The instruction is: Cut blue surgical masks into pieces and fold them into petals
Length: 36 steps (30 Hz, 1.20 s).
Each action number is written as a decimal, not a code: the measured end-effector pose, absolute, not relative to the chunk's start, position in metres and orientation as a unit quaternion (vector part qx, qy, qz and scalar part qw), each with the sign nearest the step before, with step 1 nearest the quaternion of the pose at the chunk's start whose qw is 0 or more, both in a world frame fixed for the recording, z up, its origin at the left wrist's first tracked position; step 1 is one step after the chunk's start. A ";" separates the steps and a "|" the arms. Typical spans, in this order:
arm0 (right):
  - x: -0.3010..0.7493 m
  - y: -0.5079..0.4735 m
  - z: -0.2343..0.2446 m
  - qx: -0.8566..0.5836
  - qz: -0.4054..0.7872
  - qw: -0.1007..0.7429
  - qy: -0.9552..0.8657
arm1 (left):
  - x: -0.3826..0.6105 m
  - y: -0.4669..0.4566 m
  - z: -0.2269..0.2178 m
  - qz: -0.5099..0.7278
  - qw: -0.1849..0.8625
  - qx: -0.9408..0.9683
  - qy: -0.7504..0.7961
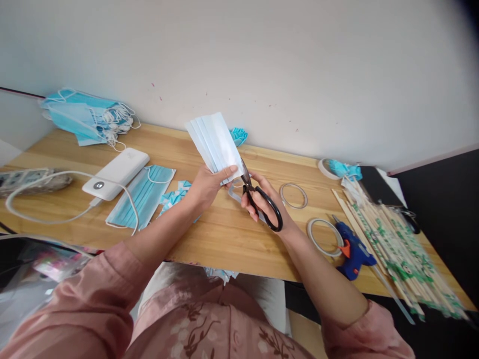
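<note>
My left hand (210, 185) grips a pale blue face mask (217, 142) by its lower end, the thumb lying flat on top. The mask's pleats fan out toward the wall. In my right hand (271, 204) is a pair of black-handled scissors (275, 214), fingers through the loops. The blades meet the mask's lower right edge; whether they are closed I cannot tell. A whitish strip hangs below the mask, between my hands. Cut blue pieces (174, 197) lie by my left forearm, beside a whole blue mask (144, 192).
A pile of masks (88, 114) sits back left, near a white power bank (117, 174) with a looping cable. Rolls of tape (294, 195), a blue glue gun (354, 252) and wrapped chopsticks (396, 249) lie right. A crumpled blue piece (238, 135) rests by the wall.
</note>
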State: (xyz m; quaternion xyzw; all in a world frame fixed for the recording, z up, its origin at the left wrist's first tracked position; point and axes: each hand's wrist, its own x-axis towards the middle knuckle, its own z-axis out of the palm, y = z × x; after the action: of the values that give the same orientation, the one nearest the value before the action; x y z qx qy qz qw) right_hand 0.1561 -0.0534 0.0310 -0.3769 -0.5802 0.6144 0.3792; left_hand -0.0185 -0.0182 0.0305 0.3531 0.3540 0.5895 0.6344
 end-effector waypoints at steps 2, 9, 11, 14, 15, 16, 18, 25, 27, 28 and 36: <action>0.156 -0.053 0.031 -0.378 0.611 0.381 -0.582 | -0.018 -0.018 0.030 0.589 0.635 0.353 0.354; 0.156 -0.053 0.030 -0.369 0.611 0.383 -0.586 | -0.019 -0.018 0.029 0.586 0.638 0.357 0.350; 0.156 -0.053 0.030 -0.372 0.610 0.384 -0.585 | -0.019 -0.018 0.029 0.585 0.638 0.358 0.350; 0.156 -0.053 0.030 -0.378 0.607 0.388 -0.582 | -0.019 -0.019 0.028 0.585 0.639 0.359 0.348; 0.155 -0.053 0.029 -0.378 0.607 0.388 -0.582 | -0.019 -0.018 0.028 0.584 0.639 0.359 0.348; 0.155 -0.053 0.029 -0.377 0.607 0.389 -0.582 | -0.019 -0.018 0.027 0.584 0.640 0.359 0.347; 0.155 -0.053 0.029 -0.376 0.608 0.390 -0.581 | -0.019 -0.018 0.026 0.583 0.641 0.361 0.346; 0.156 -0.053 0.031 -0.387 0.611 0.387 -0.573 | -0.020 -0.018 0.030 0.586 0.638 0.359 0.348; 0.156 -0.053 0.031 -0.385 0.612 0.387 -0.572 | -0.019 -0.018 0.030 0.585 0.639 0.361 0.345; 0.156 -0.053 0.031 -0.384 0.612 0.388 -0.572 | -0.019 -0.018 0.030 0.584 0.640 0.364 0.342; 0.156 -0.054 0.033 -0.386 0.612 0.387 -0.571 | -0.019 -0.017 0.026 0.586 0.635 0.360 0.352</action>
State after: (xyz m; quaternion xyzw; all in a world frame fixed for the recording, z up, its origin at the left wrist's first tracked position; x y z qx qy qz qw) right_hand 0.1557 -0.0544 0.0325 -0.3860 -0.5708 0.6125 0.3874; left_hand -0.0195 -0.0169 0.0264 0.3600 0.3520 0.5862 0.6347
